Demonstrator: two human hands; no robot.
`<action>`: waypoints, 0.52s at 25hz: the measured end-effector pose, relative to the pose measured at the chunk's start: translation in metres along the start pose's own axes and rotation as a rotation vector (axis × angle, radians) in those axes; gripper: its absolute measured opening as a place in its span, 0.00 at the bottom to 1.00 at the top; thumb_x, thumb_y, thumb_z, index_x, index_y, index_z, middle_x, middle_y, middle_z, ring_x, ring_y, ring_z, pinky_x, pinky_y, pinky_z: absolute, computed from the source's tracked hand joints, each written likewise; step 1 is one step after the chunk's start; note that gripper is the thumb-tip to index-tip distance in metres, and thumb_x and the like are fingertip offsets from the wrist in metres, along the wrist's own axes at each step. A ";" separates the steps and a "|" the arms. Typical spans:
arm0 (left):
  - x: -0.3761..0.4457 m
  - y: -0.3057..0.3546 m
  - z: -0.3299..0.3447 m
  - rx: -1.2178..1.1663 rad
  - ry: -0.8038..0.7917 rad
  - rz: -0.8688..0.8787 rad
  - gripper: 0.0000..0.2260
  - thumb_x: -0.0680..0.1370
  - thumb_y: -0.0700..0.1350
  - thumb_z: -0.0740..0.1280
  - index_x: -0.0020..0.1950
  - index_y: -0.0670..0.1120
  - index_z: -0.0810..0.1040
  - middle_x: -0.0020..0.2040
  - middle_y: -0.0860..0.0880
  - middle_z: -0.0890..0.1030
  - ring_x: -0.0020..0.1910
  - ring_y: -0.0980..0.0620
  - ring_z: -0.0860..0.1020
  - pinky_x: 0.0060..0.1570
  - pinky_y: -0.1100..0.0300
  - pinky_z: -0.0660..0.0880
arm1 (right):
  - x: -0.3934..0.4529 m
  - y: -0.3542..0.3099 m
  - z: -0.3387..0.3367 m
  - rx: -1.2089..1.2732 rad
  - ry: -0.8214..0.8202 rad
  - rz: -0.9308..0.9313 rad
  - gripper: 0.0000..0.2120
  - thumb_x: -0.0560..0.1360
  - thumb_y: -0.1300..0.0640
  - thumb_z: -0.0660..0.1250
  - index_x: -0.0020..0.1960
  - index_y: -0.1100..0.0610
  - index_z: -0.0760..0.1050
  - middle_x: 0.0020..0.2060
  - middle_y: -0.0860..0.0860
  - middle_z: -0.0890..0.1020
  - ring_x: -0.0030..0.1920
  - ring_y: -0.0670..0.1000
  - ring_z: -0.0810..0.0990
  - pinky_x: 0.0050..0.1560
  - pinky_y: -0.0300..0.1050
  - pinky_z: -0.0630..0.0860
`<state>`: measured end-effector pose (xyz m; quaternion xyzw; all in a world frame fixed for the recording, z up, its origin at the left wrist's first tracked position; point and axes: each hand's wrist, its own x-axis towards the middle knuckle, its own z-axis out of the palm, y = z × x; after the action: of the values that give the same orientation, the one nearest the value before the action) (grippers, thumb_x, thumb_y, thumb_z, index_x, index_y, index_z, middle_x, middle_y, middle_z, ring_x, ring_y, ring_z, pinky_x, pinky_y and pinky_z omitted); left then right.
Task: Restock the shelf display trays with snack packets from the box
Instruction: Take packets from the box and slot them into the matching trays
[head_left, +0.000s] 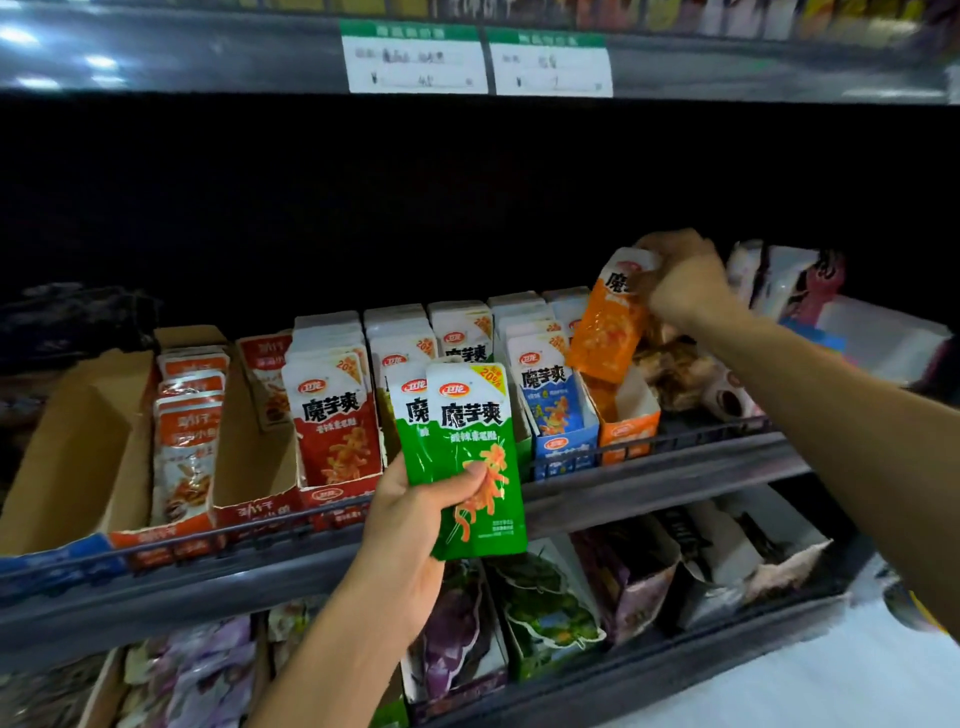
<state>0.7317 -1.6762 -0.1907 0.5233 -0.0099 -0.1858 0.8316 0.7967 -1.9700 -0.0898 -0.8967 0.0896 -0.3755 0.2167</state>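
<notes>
Left hand (410, 512) low in front of the shelf (649, 483), thumb and fingers clamped on a small stack of green packets (470, 457), held upright just before the green tray's slot. Up on the right, the right hand (680, 283) pinches the top of an orange packet (605, 327), which hangs tilted with its lower end over the orange tray (626, 428); that tray looks nearly bare. The two hands are well apart. Between them stand the red tray (337, 499) with its full row of red packets (337, 415) and the blue tray (563, 452) with blue packets (545, 384). Far left, brown cardboard trays (78, 457) hold a few orange-and-white packets (189, 415). White price tags (415, 62) sit on the shelf edge above.
</notes>
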 end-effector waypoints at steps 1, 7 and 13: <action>0.000 0.002 -0.004 0.007 -0.003 0.002 0.20 0.67 0.32 0.72 0.58 0.45 0.80 0.51 0.46 0.86 0.53 0.44 0.84 0.55 0.47 0.77 | 0.002 0.001 -0.001 0.021 0.066 -0.025 0.07 0.77 0.62 0.63 0.51 0.62 0.78 0.42 0.54 0.78 0.45 0.47 0.77 0.45 0.41 0.71; 0.000 0.000 -0.019 0.006 0.009 0.003 0.23 0.66 0.33 0.72 0.60 0.45 0.80 0.53 0.47 0.86 0.56 0.44 0.82 0.61 0.43 0.74 | 0.006 0.006 0.000 -0.047 -0.083 -0.090 0.08 0.76 0.56 0.64 0.50 0.57 0.79 0.49 0.60 0.81 0.46 0.59 0.78 0.44 0.50 0.73; -0.007 -0.004 -0.018 0.021 0.023 -0.011 0.22 0.64 0.34 0.72 0.58 0.45 0.80 0.51 0.47 0.87 0.54 0.44 0.83 0.58 0.45 0.75 | -0.006 -0.001 0.026 -0.182 -0.117 -0.079 0.08 0.78 0.62 0.64 0.53 0.62 0.80 0.54 0.60 0.82 0.55 0.60 0.78 0.49 0.46 0.71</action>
<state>0.7284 -1.6595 -0.2010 0.5340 0.0005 -0.1842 0.8252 0.8116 -1.9585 -0.1094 -0.9358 0.0751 -0.3212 0.1241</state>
